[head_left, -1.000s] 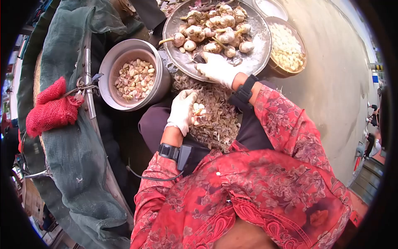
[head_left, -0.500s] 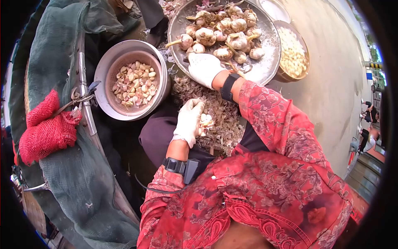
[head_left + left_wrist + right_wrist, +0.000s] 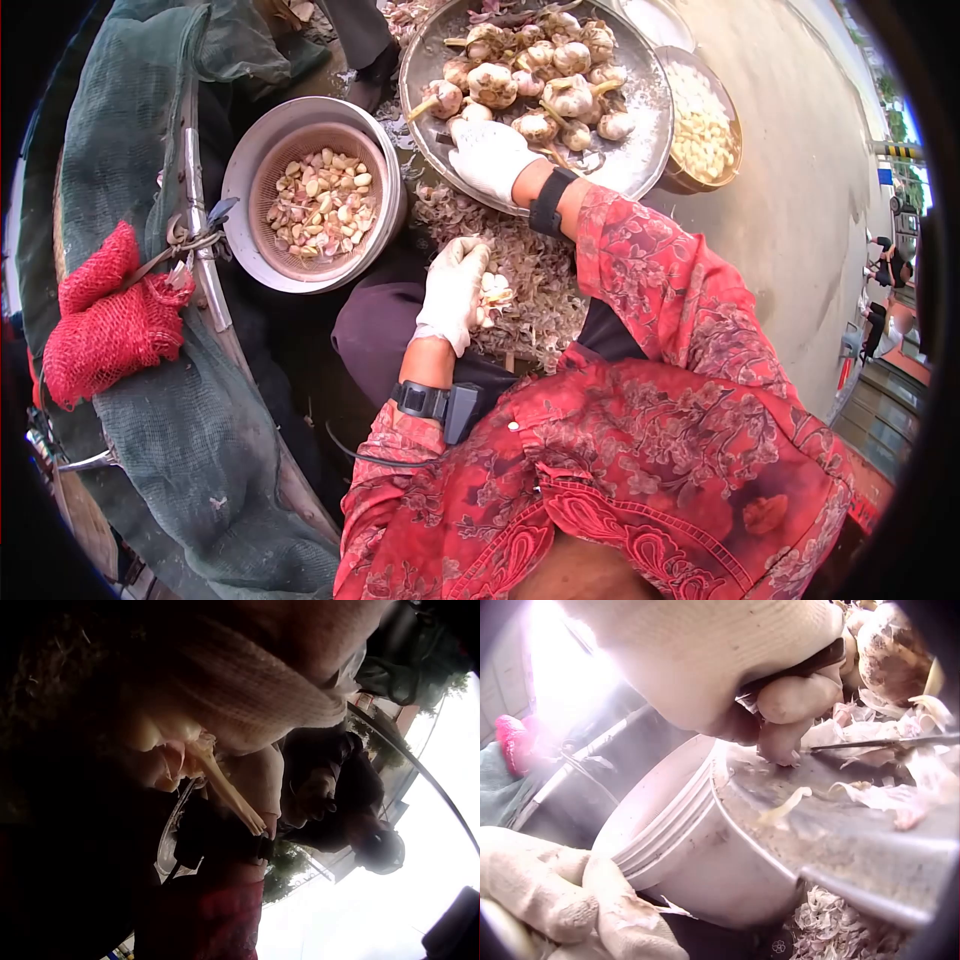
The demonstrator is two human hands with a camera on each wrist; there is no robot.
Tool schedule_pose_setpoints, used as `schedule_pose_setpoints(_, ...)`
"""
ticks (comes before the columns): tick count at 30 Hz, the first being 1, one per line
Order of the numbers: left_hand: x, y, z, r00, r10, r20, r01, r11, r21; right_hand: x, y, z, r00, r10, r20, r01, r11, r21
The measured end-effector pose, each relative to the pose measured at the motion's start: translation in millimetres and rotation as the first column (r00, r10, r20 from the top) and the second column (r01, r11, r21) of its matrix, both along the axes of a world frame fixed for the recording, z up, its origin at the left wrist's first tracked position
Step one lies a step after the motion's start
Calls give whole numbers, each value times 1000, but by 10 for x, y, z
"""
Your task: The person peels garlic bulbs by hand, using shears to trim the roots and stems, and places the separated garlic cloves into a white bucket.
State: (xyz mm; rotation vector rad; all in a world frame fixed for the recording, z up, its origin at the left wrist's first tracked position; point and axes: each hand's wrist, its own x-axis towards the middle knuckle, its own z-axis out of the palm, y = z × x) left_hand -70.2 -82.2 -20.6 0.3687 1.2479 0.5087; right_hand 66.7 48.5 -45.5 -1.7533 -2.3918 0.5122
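Note:
In the head view my gloved left hand grips a cluster of garlic cloves above loose skins. A pale stem sticks out beside the cloves in the left wrist view. My gloved right hand is at the near edge of the metal tray, next to whole garlic bulbs. Its fingers curl round a dark tool in the right wrist view, with pale rounded pieces under them, too unclear to name. A thin metal strip lies over the tray there.
A bucket on the left bears a basket of cloves. Beyond the tray at right stands a bowl of pale cloves. Garlic skins cover the space between the legs. A red net bag hangs on green netting.
My right hand has shifted left along the tray's near edge, its fingers lower over the rim. My left hand, still gripping the cloves, sits slightly lower and further right than at first.

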Motion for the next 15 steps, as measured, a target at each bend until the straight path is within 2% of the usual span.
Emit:
schedule_pose_setpoints(2,2,-1,4,1000,-1,0,1,1000,-8,-12,-20,114,1000,-7,1,7,999,-35)
schedule_pose_setpoints(4,-1,-13,-20,1000,-3,3,3,1000,-9,-3,-52,274,996,17,-92,-36,976,-216)
schedule_pose_setpoints(7,-5,-7,-10,1000,-25,-2,25,1000,-6,34,-108,321,990,70,-125,-92,980,-179)
schedule_pose_setpoints(9,28,-2,15,1000,-16,-7,15,1000,-19,43,-149,361,993,65,-100,-89,962,-257)
schedule_pose_setpoints(11,48,3,-1,1000,13,16,-12,1000,-16,77,-203,254,989,102,-106,-119,978,-170)
schedule_pose_setpoints(15,32,3,-72,999,31,34,-30,999,-34,89,-314,311,989,105,-108,-120,983,-136)
